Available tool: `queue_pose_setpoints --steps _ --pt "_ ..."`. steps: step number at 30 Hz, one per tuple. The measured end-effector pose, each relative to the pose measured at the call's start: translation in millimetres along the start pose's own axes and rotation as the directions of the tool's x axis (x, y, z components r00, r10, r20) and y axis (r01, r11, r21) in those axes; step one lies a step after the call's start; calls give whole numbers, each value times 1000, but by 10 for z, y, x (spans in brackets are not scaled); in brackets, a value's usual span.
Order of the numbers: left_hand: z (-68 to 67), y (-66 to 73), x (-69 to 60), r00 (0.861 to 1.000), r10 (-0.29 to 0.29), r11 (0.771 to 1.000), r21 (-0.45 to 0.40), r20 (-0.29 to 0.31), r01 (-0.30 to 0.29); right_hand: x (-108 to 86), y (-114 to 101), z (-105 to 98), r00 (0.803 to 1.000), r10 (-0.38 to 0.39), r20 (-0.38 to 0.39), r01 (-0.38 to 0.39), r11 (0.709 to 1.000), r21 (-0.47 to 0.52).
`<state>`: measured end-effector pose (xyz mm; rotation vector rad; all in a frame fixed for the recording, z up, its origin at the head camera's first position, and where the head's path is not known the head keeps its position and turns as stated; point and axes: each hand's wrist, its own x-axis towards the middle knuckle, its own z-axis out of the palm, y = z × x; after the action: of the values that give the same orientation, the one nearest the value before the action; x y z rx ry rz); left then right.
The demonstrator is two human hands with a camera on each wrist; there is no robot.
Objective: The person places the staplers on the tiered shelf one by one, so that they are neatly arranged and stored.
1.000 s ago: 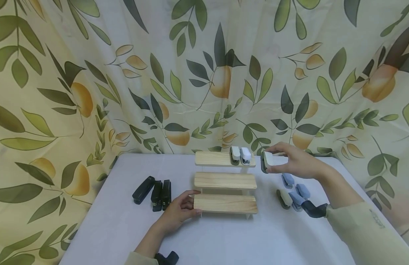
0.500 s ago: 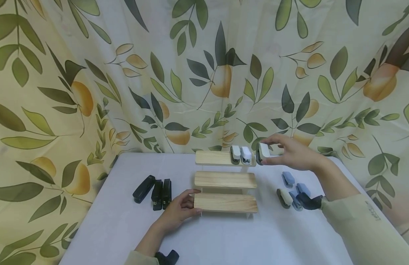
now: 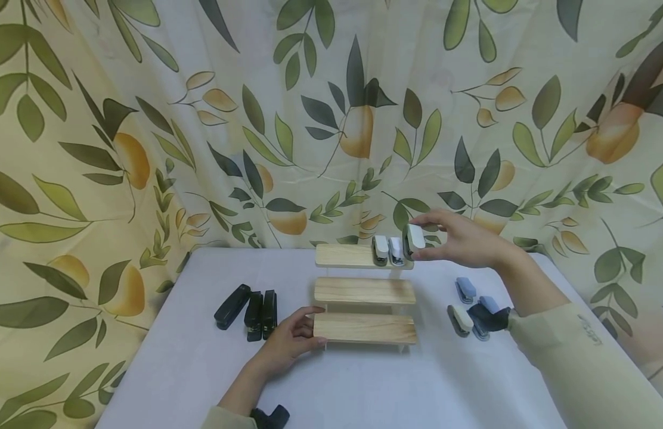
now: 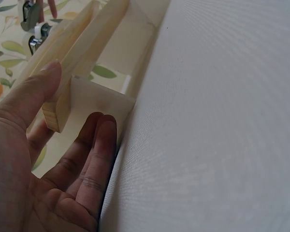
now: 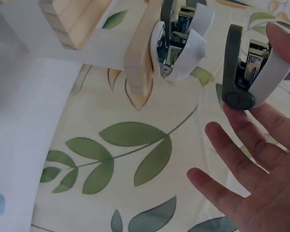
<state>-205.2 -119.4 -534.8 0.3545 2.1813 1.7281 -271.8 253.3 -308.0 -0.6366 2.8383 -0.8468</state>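
A white stapler with a dark green base (image 3: 414, 239) is pinched between thumb and fingers of the right hand (image 3: 462, 239), just above the right end of the top wooden tier (image 3: 342, 255). Two white staplers stand side by side there, one dark-based (image 3: 380, 249), the other all white (image 3: 395, 250). In the right wrist view the pinched stapler (image 5: 253, 67) hangs apart from those two. The left hand (image 3: 290, 342) grips the left end of the lowest tier (image 3: 365, 329); the left wrist view shows its thumb on the wood and fingertips against the pale side support (image 4: 99, 96).
Several black staplers (image 3: 232, 306) lie left of the rack. On the right are blue staplers (image 3: 465, 289) and a cream one (image 3: 460, 320), partly beside the right wrist's black strap. The middle tier (image 3: 365, 291) is bare wood. A leaf-patterned curtain (image 3: 213, 119) hangs behind.
My right hand has moved left with the white and dark green stapler, from beside the rack to above the top tier's right end. The left hand has stayed in place.
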Motion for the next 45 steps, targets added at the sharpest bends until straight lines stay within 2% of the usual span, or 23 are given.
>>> queue_pose_setpoints --steps 21,31,45 --pt "5 11 6 1000 -7 1000 1 -5 7 192 -193 43 999 -42 -20 43 999 14" --pt "7 19 4 1000 -17 1000 11 -8 17 303 -239 98 999 -36 -1 36 999 -6" --pt "5 -6 9 1000 4 1000 -2 3 -4 502 -286 221 999 -29 24 29 1000 -5"
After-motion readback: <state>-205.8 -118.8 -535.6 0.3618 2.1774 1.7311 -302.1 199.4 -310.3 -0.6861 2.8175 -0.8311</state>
